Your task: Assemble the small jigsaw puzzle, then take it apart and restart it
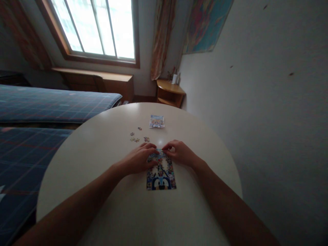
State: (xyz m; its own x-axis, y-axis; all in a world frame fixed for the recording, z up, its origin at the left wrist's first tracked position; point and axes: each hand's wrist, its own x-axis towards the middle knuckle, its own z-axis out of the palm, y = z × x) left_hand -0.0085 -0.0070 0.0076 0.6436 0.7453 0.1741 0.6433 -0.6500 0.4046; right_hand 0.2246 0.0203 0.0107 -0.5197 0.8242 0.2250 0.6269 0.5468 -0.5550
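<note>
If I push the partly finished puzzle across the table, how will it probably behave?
The puzzle may bend or separate, being made of small pieces with visible gaps. It probably slides easily, because the table looks smooth and glossy. Lying flat, it seems unlikely to tip.

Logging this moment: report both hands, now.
Left hand: open, resting on the puzzle.
Right hand: curled at the puzzle's far edge; cannot tell whether holding anything.
</note>
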